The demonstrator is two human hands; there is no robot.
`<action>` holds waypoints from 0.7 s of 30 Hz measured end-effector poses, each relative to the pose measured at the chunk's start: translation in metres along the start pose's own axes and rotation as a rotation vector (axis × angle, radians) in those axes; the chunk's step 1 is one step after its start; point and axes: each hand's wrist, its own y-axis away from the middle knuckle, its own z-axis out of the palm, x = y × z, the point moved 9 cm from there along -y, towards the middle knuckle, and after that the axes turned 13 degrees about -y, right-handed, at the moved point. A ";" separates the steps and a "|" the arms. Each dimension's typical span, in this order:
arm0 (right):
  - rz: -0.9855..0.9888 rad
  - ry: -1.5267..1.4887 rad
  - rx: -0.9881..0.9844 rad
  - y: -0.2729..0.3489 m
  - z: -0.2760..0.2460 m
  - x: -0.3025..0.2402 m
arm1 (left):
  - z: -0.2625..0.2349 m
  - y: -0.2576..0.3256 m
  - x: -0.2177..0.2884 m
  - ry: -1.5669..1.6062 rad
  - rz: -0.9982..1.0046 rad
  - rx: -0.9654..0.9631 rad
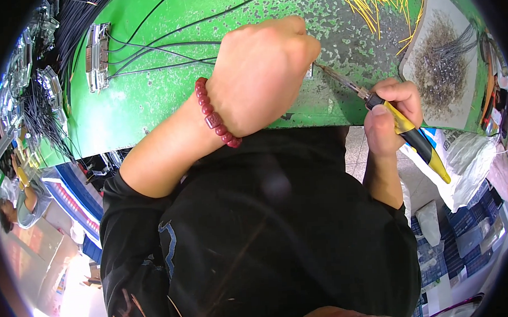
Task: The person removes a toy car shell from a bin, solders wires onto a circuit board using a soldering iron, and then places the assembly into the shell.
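My left hand is closed over the green worktop, its back toward me and a red bead bracelet at the wrist. Its fingers are mostly hidden. A small silvery piece shows at their far right edge. Black cables run from the left side to under this hand. My right hand grips a soldering iron with a yellow and black handle. The iron's thin tip points up and left, close to the silvery piece; whether they touch, I cannot tell.
A bundle of metal-framed parts lies on the left, with more shiny parts and black wires beyond. Thin yellow strands lie at the back right, near a pale board covered with dark debris. Another person is at far left.
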 end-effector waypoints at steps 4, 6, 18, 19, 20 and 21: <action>0.002 -0.010 -0.013 0.001 0.000 0.001 | 0.001 0.000 -0.001 0.004 0.000 0.000; 0.002 0.003 -0.022 0.000 0.002 0.000 | 0.001 0.000 -0.001 0.012 -0.004 0.010; -0.056 -0.066 0.071 0.001 -0.006 -0.004 | 0.001 0.002 -0.002 0.020 -0.003 0.048; -0.052 -0.042 0.076 0.001 -0.006 -0.003 | 0.001 0.002 -0.002 0.018 -0.004 0.051; -0.052 -0.040 0.077 0.001 -0.007 -0.004 | 0.001 0.001 -0.002 0.019 -0.002 0.051; -0.050 -0.036 0.072 0.002 -0.007 -0.004 | 0.001 0.001 -0.002 0.029 0.000 0.056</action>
